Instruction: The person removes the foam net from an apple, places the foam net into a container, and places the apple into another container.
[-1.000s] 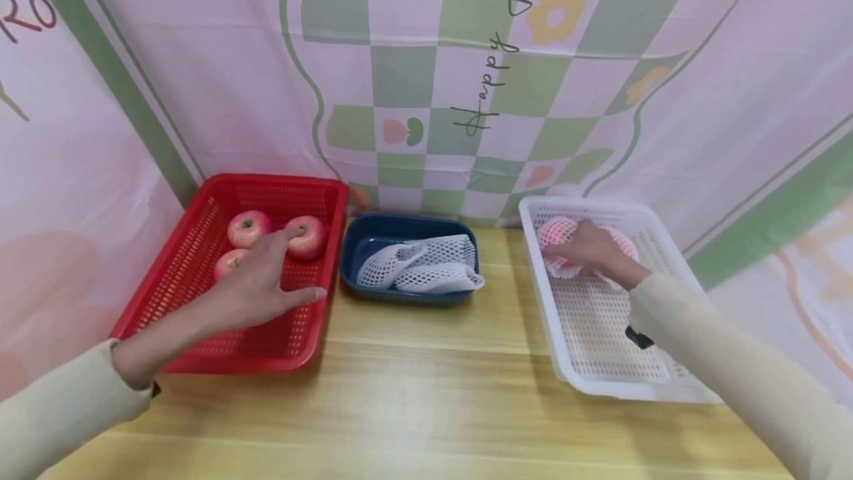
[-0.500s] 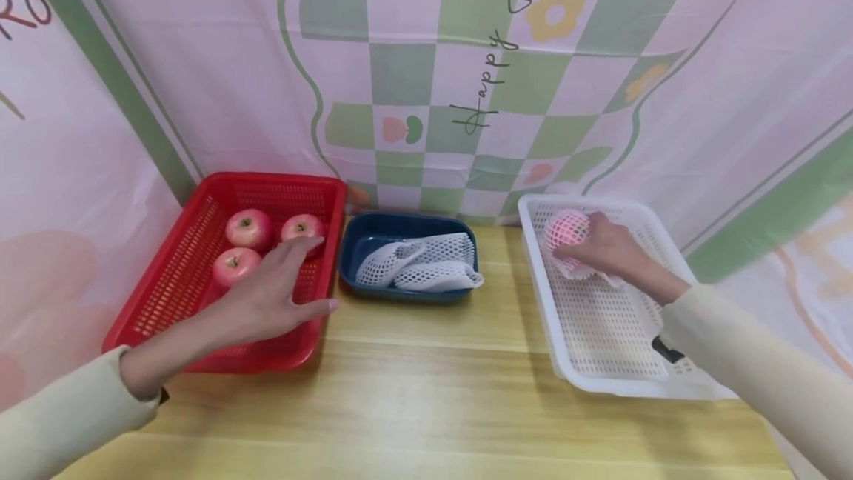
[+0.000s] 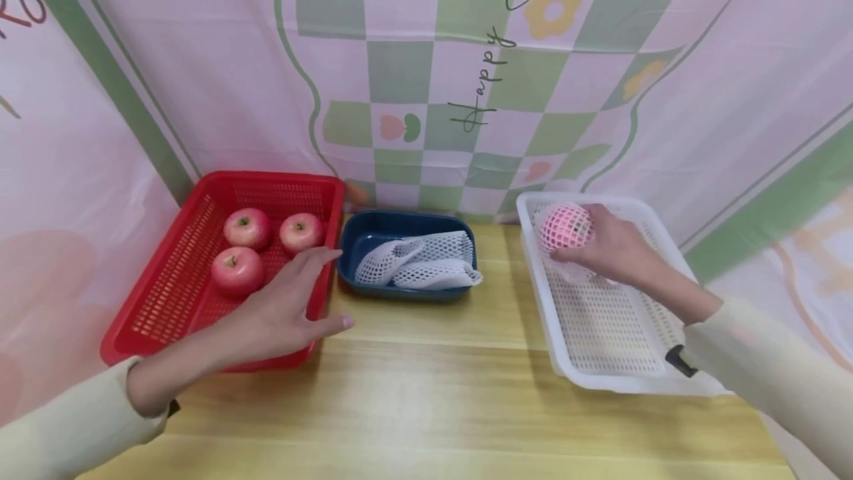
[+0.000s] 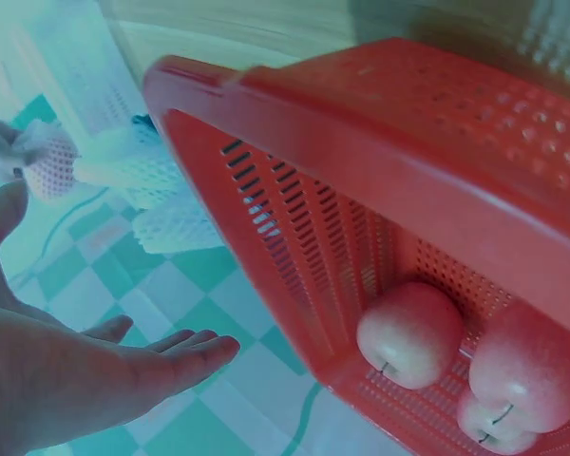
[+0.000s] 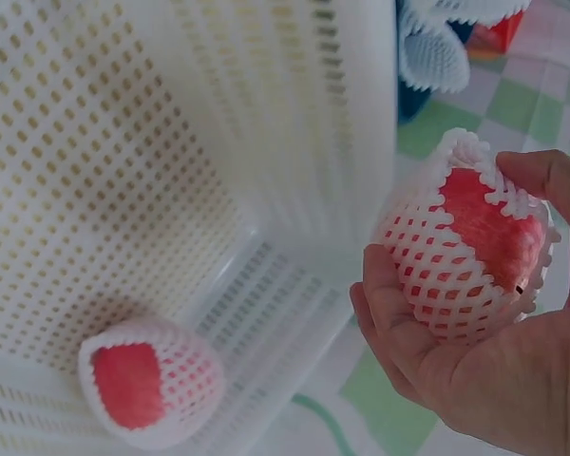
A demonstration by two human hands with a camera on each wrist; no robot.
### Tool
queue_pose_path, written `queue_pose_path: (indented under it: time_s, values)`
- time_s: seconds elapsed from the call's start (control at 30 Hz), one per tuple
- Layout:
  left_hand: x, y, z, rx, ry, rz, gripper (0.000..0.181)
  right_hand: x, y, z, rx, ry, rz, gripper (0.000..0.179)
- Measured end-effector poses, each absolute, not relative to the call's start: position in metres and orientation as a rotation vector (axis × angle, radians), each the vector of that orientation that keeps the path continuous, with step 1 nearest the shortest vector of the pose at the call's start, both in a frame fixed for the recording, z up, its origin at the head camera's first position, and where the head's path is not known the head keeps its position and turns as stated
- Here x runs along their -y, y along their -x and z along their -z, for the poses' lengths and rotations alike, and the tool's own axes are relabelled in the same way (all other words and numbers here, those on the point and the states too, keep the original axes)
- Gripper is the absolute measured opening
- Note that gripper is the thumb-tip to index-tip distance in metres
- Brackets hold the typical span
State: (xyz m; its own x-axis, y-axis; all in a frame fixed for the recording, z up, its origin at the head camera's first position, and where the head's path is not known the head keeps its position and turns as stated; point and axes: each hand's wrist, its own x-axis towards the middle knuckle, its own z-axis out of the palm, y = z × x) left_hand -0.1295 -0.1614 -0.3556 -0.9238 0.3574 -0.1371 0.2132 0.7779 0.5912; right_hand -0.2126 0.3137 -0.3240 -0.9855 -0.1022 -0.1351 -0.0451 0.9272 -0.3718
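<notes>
My right hand (image 3: 620,247) grips an apple in a white foam net (image 3: 565,228), raised over the far left part of the white basket (image 3: 566,350). The right wrist view shows red skin through the net's opening, with thumb and fingers around the fruit. A second netted apple (image 5: 152,382) lies in that basket; in the head view it is mostly hidden. My left hand (image 3: 269,313) hovers over the right side of the red basket (image 3: 149,298), fingers extended and holding nothing. Three bare apples (image 3: 238,271) sit inside the red basket, apart from that hand.
Between the two baskets stands a small dark blue tray (image 3: 360,232) with white foam nets (image 3: 426,261) in it, one end hanging over its rim. All rest on a wooden table (image 3: 433,391). A printed cloth (image 3: 400,72) rises behind them.
My right hand has lifted the netted apple up from the white basket's floor. My left hand has drifted right and towards me, uncovering the bare apples.
</notes>
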Motion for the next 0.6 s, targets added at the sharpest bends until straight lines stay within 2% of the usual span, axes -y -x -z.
queue_pose_path:
  time_s: [0.6]
  values:
    - [0.144,0.112,0.362,-2.703,-0.604,-0.916,0.094,-0.258,0.160,0.325,-2.972,0.453,0.692,0.101]
